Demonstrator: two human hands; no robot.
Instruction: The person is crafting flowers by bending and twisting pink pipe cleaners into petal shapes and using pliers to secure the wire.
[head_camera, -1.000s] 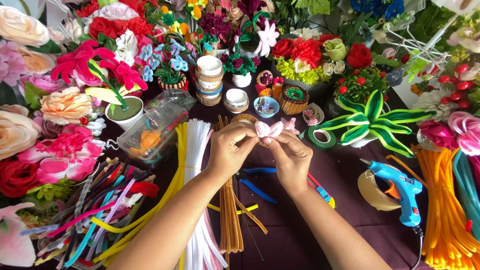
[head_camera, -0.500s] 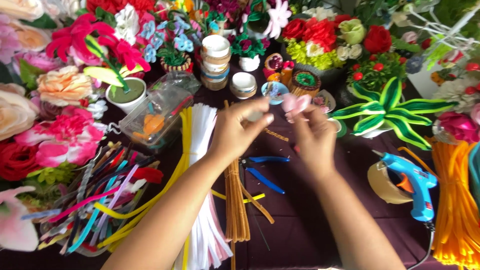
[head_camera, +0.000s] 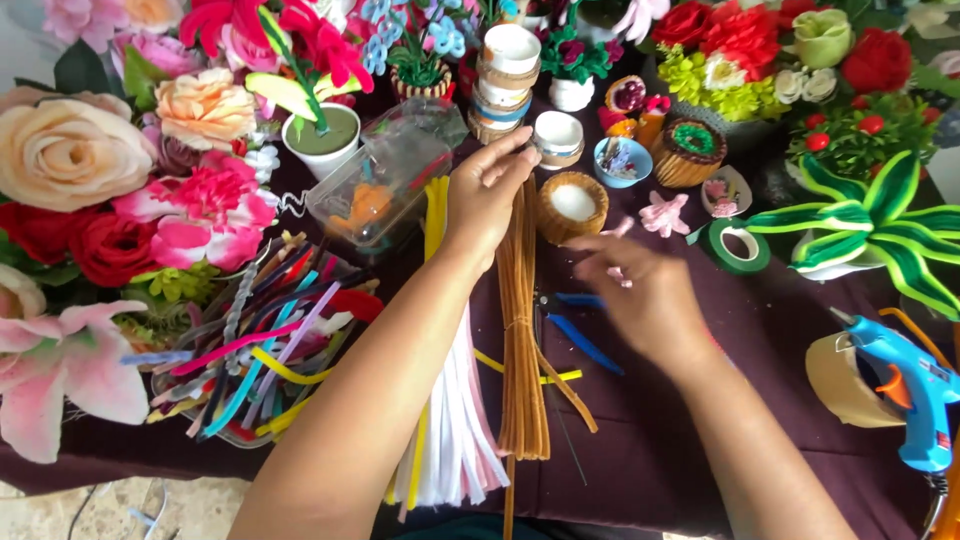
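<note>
My left hand reaches over the bundle of brown pipe cleaners, its fingers spread and its fingertips at a small round white container. It holds nothing. My right hand hovers blurred above the dark purple tablecloth, fingers loose, with nothing seen in it. A small pink pipe-cleaner flower lies on the cloth just beyond that hand. A little brown woven cup with a white filling stands between my two hands.
Artificial flowers crowd the left side and the back. A tray of mixed coloured pipe cleaners sits at left beside white ones. Blue-handled pliers, green tape, a striped plant and a blue glue gun are at right.
Both hands held the pink flower together; now it lies on the cloth and the hands have parted. My left hand moved up to the round container, my right one dropped lower.
</note>
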